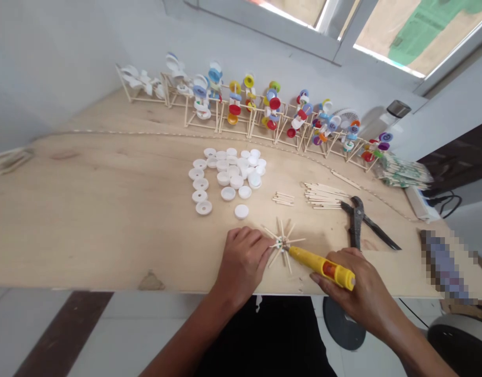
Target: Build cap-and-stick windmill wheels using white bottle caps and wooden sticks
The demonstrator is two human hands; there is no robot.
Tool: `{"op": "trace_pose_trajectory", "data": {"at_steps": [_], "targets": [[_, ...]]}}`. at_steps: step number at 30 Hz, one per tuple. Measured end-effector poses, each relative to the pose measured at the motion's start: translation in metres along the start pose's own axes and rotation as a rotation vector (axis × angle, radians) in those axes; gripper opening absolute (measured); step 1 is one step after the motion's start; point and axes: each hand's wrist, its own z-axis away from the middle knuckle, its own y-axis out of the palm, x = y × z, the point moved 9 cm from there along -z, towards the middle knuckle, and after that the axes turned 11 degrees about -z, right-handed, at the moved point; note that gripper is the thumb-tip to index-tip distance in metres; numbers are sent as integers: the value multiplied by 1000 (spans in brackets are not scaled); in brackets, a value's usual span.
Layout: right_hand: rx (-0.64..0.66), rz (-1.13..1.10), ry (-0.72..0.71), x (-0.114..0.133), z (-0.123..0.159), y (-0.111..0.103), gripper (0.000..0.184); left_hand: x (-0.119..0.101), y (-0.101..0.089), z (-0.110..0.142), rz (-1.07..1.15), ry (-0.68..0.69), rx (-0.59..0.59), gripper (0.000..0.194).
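My left hand [243, 262] rests on the plywood board [107, 220], its fingertips pinching a radial star of thin wooden sticks [283, 243]. My right hand [345, 280] grips a yellow hot glue pen [319, 266], which looks like a cordless model. Its tip sits at the star's hub, touching or almost touching the sticks. The hub is small and partly hidden by my fingers, so I cannot see any glue there.
White bottle caps [229, 178] lie in a loose heap beyond my hands. Nearby are wooden stick bundles [323, 195] and black-handled snips [357, 225]. Stick frames with coloured caps [272, 110] line the back. A power strip [420, 204] sits at the right.
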Motion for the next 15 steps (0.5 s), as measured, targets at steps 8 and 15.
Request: {"op": "trace_pose_trajectory", "data": {"at_steps": [8, 15], "targets": [[-13, 22, -8, -1, -7, 2, 26, 0, 1, 0, -11, 6, 8, 16], [-27, 13, 8, -5, -11, 0, 27, -1, -1, 0, -12, 12, -8, 16]]}}
